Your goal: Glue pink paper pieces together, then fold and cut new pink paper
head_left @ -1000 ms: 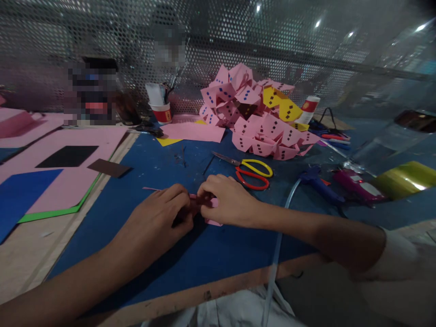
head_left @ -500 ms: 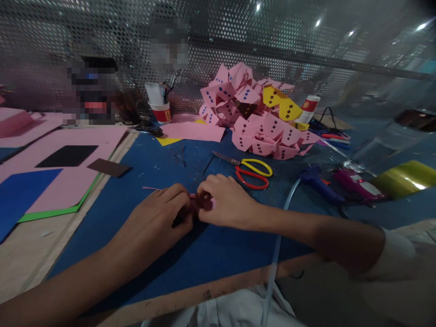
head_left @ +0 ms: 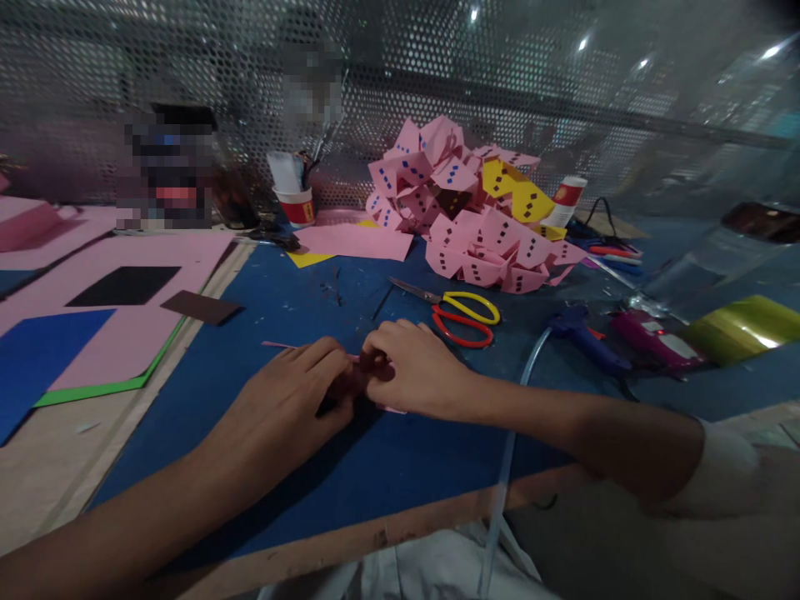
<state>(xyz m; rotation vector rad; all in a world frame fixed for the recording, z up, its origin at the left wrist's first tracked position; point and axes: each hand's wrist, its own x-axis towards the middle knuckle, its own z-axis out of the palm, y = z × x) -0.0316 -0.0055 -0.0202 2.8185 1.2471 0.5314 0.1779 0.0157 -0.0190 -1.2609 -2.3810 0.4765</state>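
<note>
My left hand (head_left: 291, 396) and my right hand (head_left: 416, 367) meet low over the blue mat (head_left: 387, 467), fingers curled and pinched on a small piece of pink paper (head_left: 279, 344). Its thin end sticks out past the left knuckles, and a little pink edge shows under the right hand. Most of the paper is hidden by the fingers. Just beyond the right hand lie scissors (head_left: 466, 321) with one yellow and one red handle loop, their blades pointing left.
Behind stand folded pink paper pieces (head_left: 475, 250) with dark diamonds and a cup (head_left: 293, 207) of tools. At right lie a blue glue gun (head_left: 591, 337), a magenta device (head_left: 659, 337) and a clear bottle (head_left: 700, 258). Coloured sheets (head_left: 137, 342) lie left; a perforated metal screen (head_left: 387, 83) rises behind.
My right fingers have shifted slightly on the pink paper, and a pink edge now shows beneath the right hand. My left hand has barely moved.
</note>
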